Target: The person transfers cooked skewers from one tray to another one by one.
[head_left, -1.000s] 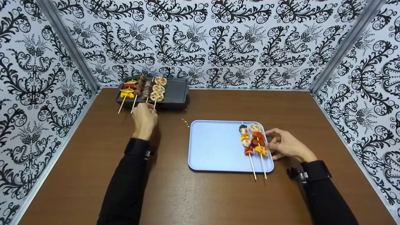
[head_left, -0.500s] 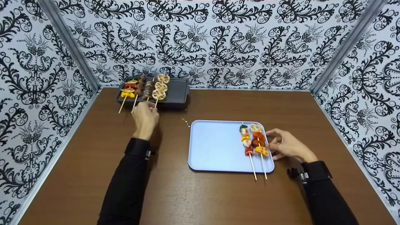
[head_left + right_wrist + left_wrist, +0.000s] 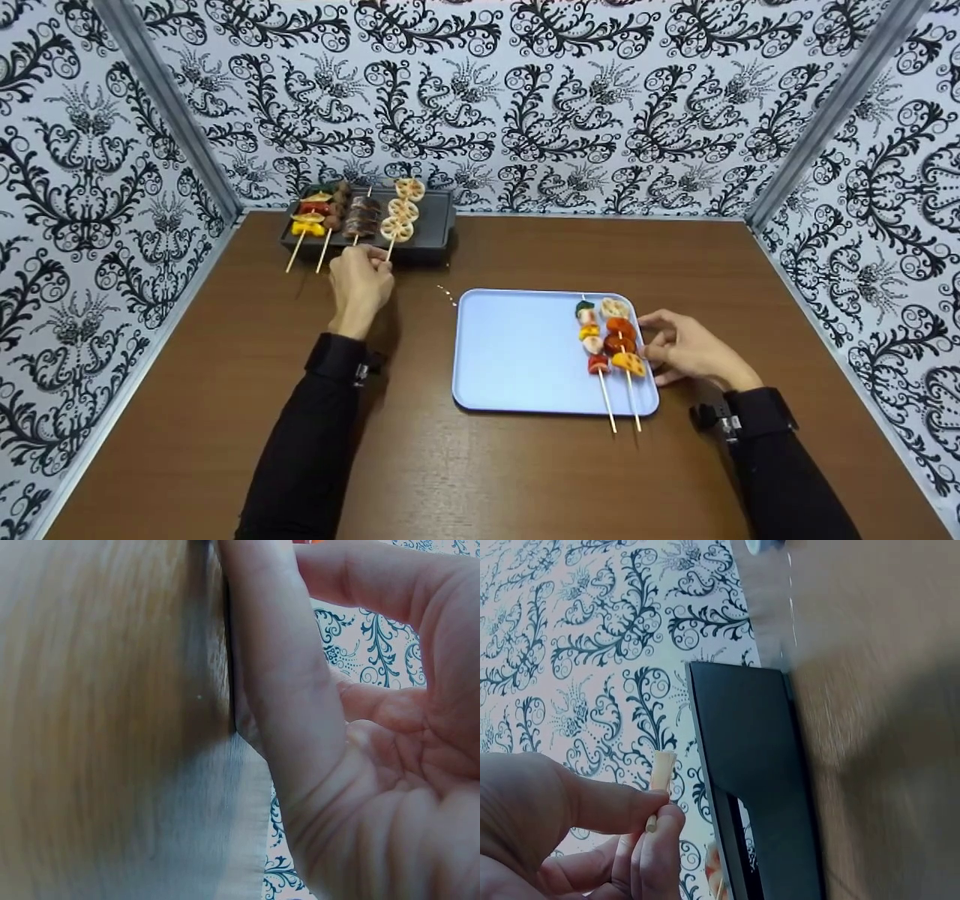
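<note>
My left hand pinches the stick of a lotus-root skewer between thumb and finger; the stick's end pokes out of the pinch in the left wrist view. The sliced rounds are over the dark grill plate, apart from the other skewers. At the light blue tray, my right hand holds the right rim with bent fingers. Two skewers lie beside that hand: a tomato-and-lotus skewer and a mixed skewer with a leafy top. Both sticks overhang the front rim.
Left of my left hand, a meat-roll skewer, a meatball skewer and a pepper skewer lie on the grill plate. Patterned panels enclose the brown table at the back and both sides.
The lotus-root skewer has shifted right across the grill plate, away from the meat-roll skewer, with my left hand moving along. My right hand and the tray stay in place.
</note>
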Tool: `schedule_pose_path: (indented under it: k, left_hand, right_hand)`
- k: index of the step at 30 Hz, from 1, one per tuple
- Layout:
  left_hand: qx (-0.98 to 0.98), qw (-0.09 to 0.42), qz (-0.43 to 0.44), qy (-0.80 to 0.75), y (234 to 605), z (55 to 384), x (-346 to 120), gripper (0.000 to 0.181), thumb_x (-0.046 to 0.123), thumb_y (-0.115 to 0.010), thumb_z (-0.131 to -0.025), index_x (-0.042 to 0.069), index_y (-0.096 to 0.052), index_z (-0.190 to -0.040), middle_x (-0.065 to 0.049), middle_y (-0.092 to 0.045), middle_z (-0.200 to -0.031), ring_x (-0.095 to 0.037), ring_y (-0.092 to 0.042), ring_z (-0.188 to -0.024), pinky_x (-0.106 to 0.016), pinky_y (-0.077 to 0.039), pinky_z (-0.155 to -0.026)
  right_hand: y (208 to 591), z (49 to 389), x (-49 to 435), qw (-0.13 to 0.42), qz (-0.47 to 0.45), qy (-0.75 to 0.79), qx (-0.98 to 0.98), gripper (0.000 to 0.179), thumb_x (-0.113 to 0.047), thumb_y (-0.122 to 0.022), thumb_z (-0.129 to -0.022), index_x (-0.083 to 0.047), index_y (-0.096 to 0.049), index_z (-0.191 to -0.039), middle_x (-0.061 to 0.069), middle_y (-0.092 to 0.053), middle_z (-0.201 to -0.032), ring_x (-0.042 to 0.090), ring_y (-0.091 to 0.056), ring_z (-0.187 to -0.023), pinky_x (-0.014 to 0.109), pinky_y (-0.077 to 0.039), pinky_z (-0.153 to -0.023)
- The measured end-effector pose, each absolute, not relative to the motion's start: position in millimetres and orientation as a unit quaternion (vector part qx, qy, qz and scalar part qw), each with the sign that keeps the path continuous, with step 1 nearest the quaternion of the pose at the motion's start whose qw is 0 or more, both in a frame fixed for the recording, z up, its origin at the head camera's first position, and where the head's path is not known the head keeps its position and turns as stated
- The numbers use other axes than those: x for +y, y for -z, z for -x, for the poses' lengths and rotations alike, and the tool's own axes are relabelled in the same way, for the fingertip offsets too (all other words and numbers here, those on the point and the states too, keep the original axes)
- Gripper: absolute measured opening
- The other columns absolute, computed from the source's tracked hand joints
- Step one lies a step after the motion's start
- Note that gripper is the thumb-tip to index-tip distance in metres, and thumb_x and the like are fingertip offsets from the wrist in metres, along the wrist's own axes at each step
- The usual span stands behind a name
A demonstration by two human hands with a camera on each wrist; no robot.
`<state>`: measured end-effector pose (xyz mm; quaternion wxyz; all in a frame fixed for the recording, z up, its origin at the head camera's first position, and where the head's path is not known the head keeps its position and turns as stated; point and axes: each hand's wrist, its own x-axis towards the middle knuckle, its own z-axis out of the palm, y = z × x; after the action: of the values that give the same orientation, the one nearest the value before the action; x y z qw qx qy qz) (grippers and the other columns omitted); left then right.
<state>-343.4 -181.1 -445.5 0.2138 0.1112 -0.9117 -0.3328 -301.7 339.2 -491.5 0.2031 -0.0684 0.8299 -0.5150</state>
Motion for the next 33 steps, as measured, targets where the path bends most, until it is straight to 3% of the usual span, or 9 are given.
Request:
schedule_pose_path:
  k: [33]
  left_hand:
    - [-0.918, 0.195, -0.047, 0.342, 440.4, 330.4, -144.4, 0.011, 0.013, -0.07, -0.084, 0.02, -0.078, -0.088, 0.008, -0.07, -0.075, -0.023, -0.068, -0.084, -0.043, -0.051, -0.079]
  right_hand:
    - [492.6, 304.1, 341.3, 0.198, 0.073, 0.5, 0.84, 0.059, 0.004, -0.063, -0.091, -0.003, -0.042, -0.146, 0.024, -0.062, -0.095, 0.036, -0.068, -0.082, 0.051, -0.061, -0.067]
